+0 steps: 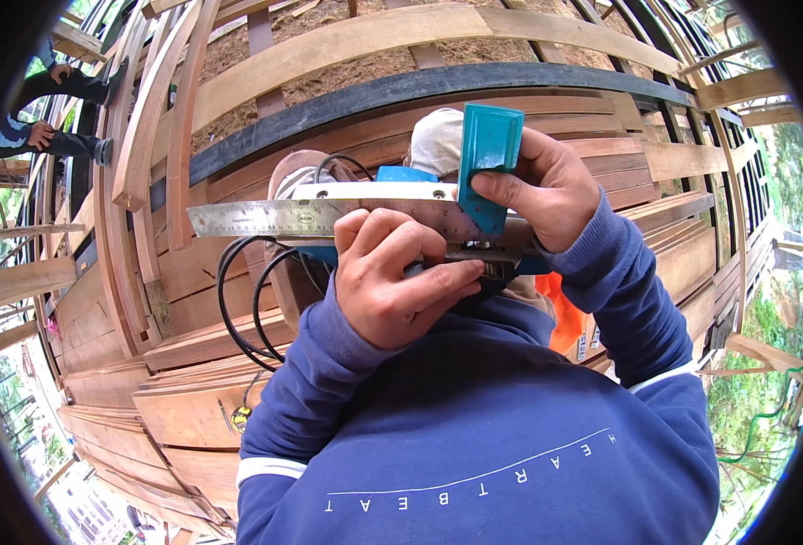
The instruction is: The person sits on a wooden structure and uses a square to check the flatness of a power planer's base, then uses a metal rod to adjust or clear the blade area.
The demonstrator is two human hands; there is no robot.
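A try square with a teal handle (490,141) is gripped by my right hand (547,186), thumb on the handle's face. Its long steel blade (256,218) points left, lying along the pale metal sole (374,191) of a blue power tool that looks like an electric planer (404,173). The tool rests across my lap. Below the blade, my left hand (397,282) is closed on the tool, its fingers bent and one reaching to a dark part (497,263) near the middle. My hands hide much of the tool's body.
Black cable (229,300) loops at the tool's left. Stacked brown boards (193,400) lie around me, with a yellow tape measure (241,418) on them. Long timbers (152,109) stand at the left, near another person's legs (74,86). Something orange (560,313) shows beside my right forearm.
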